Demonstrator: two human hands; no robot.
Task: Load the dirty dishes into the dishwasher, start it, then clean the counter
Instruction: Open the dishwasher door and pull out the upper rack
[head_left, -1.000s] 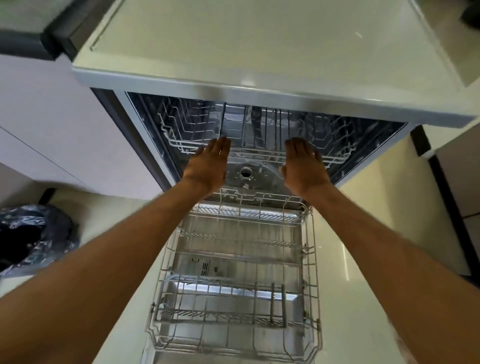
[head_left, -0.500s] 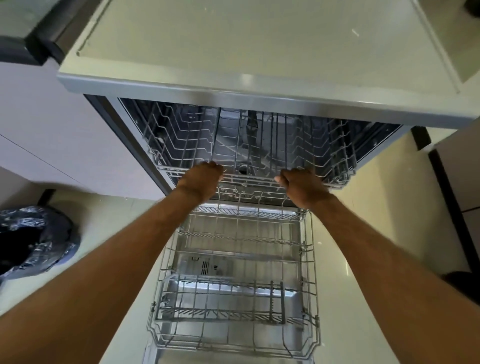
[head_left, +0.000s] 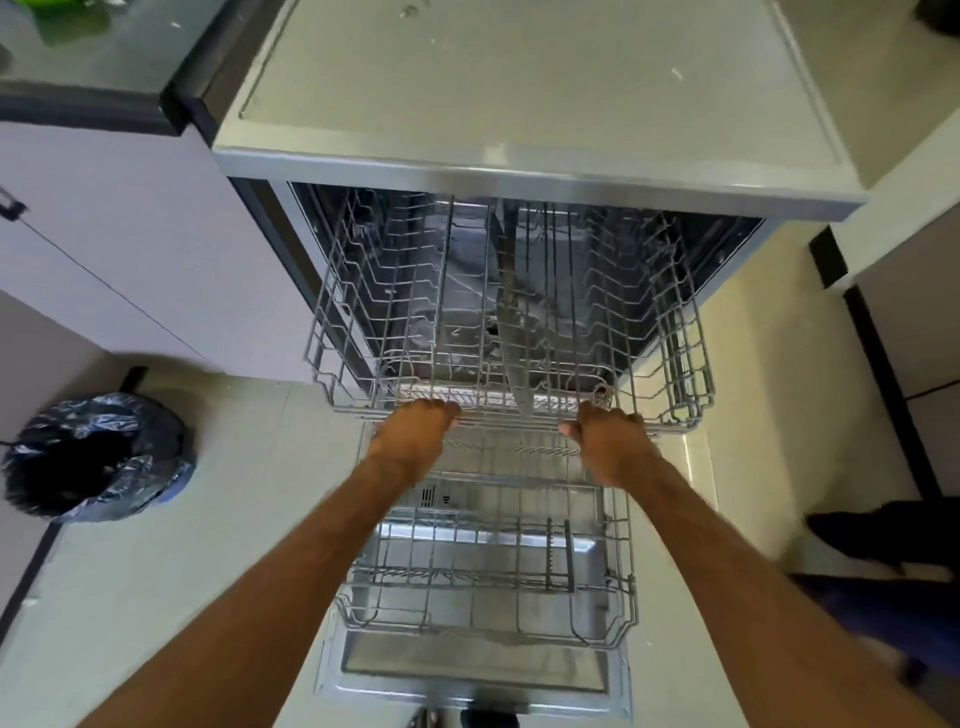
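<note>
The dishwasher (head_left: 519, 171) stands open below me, its door (head_left: 467, 670) folded down flat. The empty grey wire upper rack (head_left: 670, 322) is slid far out of the tub. My left hand (head_left: 413, 434) and my right hand (head_left: 608, 439) are both closed around its front rail, about a forearm's width apart. Beneath my arms the lower rack (head_left: 618, 613) rests pulled out over the door, also empty. No dishes are in view.
A bin lined with a black bag (head_left: 96, 457) stands on the floor to the left. White cabinet fronts (head_left: 130, 249) flank the dishwasher on the left. The counter top (head_left: 519, 78) runs above it. A dark foot (head_left: 878, 535) shows at the right.
My hands went from flat and open inside the tub to gripping the upper rack's front rail. The rack has slid out toward me.
</note>
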